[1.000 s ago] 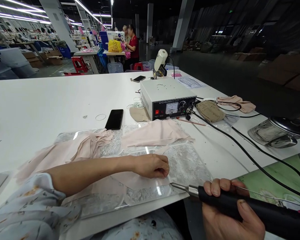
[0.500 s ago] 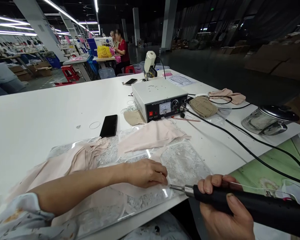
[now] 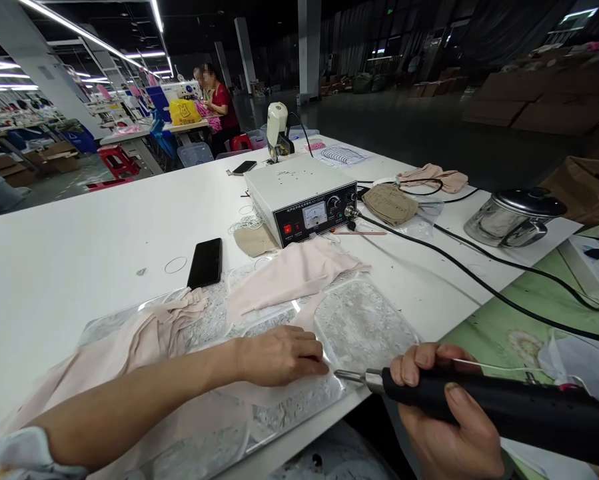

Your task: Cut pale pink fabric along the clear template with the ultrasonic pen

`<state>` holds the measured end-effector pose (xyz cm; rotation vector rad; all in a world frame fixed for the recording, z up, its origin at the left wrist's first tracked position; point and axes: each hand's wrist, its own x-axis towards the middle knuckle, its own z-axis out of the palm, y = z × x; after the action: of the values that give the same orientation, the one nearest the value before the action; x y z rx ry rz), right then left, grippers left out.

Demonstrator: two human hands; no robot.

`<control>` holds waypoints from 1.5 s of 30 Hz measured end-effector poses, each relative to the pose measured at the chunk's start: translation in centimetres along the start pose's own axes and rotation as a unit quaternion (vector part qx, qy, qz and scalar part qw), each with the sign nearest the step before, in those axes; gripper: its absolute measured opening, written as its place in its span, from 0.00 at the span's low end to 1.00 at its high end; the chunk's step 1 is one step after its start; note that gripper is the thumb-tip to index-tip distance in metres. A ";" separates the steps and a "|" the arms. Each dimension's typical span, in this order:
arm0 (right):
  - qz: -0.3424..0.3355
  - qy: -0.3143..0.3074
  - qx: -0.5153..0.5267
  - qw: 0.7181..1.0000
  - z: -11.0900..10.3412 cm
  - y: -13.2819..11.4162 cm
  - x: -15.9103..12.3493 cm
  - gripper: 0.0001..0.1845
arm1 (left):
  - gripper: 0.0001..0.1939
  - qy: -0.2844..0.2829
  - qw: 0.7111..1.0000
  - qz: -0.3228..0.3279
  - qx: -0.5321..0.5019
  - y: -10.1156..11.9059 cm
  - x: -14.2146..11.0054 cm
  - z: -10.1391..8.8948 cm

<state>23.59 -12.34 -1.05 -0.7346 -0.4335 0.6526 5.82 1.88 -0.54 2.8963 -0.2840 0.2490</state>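
My left hand [image 3: 284, 357] rests on a pale pink fabric piece [image 3: 259, 393], its fingers curled and pressed together at the cloth's right end. Beneath is a clear-edged, grey-mottled board [image 3: 364, 320]. In my right hand [image 3: 444, 407] is a black ultrasonic handpiece [image 3: 509, 407], gripped around its body. Its slim metal tip points left, close to my left fingertips; whether it touches the cloth I cannot tell. A thin white thread runs by my right fingers. Stacked pink pieces [image 3: 134, 333] lie left of the board's middle, and another pink piece [image 3: 289, 277] lies toward the control box.
A control box [image 3: 299, 193] with a dial stands behind the board, its black cable [image 3: 459, 270] running right. Around it are a phone [image 3: 205, 263], tan cut pieces [image 3: 390, 203] and a lidded glass jug [image 3: 509, 217]. Green cloth [image 3: 499, 340] lies at right. People [image 3: 219, 103] sit far off.
The view has swung slightly to the right, so the table things sit further left. My left hand stays on the cloth and my right keeps its grip, the tip still near my left fingers.
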 end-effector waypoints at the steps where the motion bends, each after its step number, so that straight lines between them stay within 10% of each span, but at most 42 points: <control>1: -0.001 -0.001 -0.001 1.000 0.0 0.0 0.0 0.09 | 0.15 -0.001 1.000 0.003 0.011 0.0 0.0 0.0; 45: -0.001 -0.016 -0.093 0.996 0.7 -1.1 -0.4 0.10 | 0.09 -0.019 0.999 -0.023 0.026 0.3 -0.6 1.1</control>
<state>23.35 -12.87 0.24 -0.9018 -0.5293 0.6270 5.35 1.43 -1.67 2.9566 -0.2188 0.1963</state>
